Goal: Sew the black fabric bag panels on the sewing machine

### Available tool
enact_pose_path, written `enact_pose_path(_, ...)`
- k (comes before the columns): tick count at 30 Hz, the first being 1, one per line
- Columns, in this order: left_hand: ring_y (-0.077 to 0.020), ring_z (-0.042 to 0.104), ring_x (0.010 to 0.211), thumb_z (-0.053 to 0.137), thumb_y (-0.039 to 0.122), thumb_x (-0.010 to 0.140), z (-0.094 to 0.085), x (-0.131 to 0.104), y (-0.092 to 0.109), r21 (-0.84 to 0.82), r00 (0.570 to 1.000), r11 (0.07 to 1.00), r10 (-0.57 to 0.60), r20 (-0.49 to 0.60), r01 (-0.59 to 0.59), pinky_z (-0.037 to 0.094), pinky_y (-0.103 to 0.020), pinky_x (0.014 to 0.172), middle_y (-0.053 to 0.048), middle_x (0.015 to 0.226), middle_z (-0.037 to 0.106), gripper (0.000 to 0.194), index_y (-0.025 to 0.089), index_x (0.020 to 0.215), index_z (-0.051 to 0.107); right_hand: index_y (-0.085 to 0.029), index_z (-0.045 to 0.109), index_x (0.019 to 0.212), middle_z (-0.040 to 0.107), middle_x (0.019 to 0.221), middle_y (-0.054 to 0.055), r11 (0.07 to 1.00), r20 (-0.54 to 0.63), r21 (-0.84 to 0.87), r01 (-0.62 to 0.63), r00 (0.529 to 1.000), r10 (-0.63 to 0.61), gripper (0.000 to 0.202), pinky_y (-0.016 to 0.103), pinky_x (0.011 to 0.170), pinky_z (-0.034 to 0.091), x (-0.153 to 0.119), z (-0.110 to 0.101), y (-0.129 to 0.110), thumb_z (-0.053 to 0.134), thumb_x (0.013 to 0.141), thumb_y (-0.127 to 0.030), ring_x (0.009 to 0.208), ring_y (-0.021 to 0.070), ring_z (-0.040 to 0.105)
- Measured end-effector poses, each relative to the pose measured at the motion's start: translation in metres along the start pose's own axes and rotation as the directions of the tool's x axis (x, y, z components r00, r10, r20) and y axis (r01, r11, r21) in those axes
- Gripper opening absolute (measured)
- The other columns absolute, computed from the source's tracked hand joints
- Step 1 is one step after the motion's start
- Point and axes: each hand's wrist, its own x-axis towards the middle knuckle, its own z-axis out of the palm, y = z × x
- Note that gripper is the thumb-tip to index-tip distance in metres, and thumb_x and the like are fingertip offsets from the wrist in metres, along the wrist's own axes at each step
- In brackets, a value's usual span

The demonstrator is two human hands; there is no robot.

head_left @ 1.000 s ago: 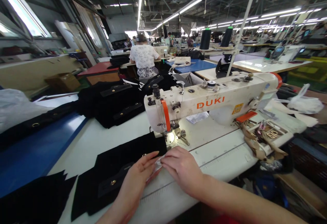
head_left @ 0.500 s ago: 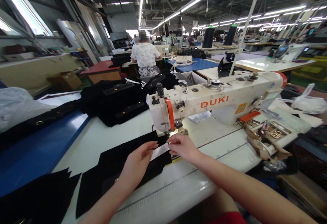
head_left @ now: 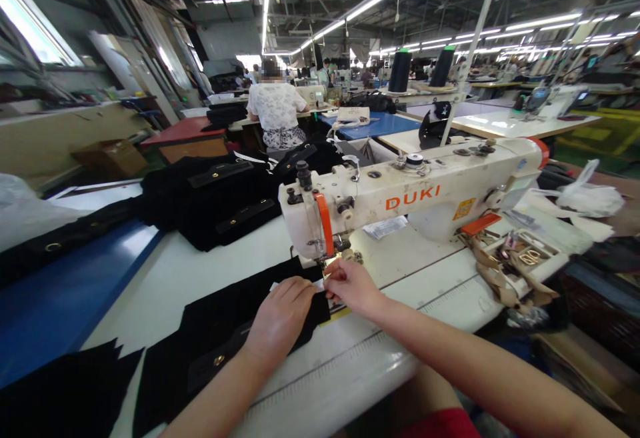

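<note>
A white sewing machine (head_left: 365, 199) with orange lettering stands on the table before me. Black fabric (head_left: 220, 305) lies in front of its needle area, a dark tab with a gold eyelet on it. My right hand (head_left: 353, 289) is closed close to the presser foot, thumb and fingertips pinching the end of a narrow white strip (head_left: 319, 285). Palm down over the same strip and the fabric is my left hand (head_left: 283, 318), its fingers together and bent onto the strip. Most of the strip is hidden beneath it; the needle is hidden too.
More black pieces with gold eyelets (head_left: 225, 195) are heaped behind the machine's left end. Black fabric (head_left: 60, 385) lies at the near left. A tray with metal rings (head_left: 530, 258) and tan straps sits at the right. A co-worker (head_left: 277, 108) sits ahead, back turned.
My left hand has moved forward along the strip and turned palm down, covering most of it. My right hand stays pinched by the presser foot. The view has shifted slightly.
</note>
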Motion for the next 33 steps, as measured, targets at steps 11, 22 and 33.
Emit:
enact_pose_path(11, -0.0192, 0.064, 0.088, 0.037, 0.005, 0.091, 0.011, -0.001, 0.0, 0.017, 0.994, 1.0, -0.028, 0.101, 0.026, 0.055, -0.032, 0.081, -0.008, 0.091, 0.068, 0.029, 0.014, 0.092, 0.064, -0.014, 0.068, 0.098, 0.066, 0.097, 0.009, 0.261, 0.511, -0.639, 0.723, 0.653, -0.559, 0.019, 0.032, 0.086, 0.048, -0.046, -0.023, 0.006, 0.049, 0.094, -0.016, 0.092, 0.0207, 0.056)
enact_pose_path(22, -0.0216, 0.064, 0.089, 0.037, 0.005, 0.09, 0.009, -0.003, -0.001, 0.053, 0.993, 0.998, 0.024, 0.116, -0.031, 0.055, -0.034, 0.079, -0.01, 0.093, 0.068, 0.028, 0.012, 0.093, 0.064, -0.013, 0.067, 0.101, 0.067, 0.103, 0.009, 0.205, 0.547, -0.647, 0.734, 0.635, -0.546, 0.017, 0.033, 0.092, 0.046, -0.046, -0.025, 0.007, 0.054, 0.091, -0.013, 0.1, 0.0208, 0.056)
enact_pose_path(33, -0.0224, 0.065, 0.09, 0.038, 0.0, 0.087, 0.007, -0.003, 0.001, 0.074, 0.989, 0.996, 0.041, 0.14, -0.051, 0.056, -0.034, 0.08, -0.01, 0.095, 0.07, 0.03, 0.012, 0.095, 0.064, -0.014, 0.067, 0.1, 0.067, 0.1, 0.009, 0.229, 0.538, -0.641, 0.733, 0.641, -0.547, 0.018, 0.032, 0.091, 0.046, -0.043, -0.026, 0.009, 0.05, 0.093, -0.014, 0.096, 0.0195, 0.056)
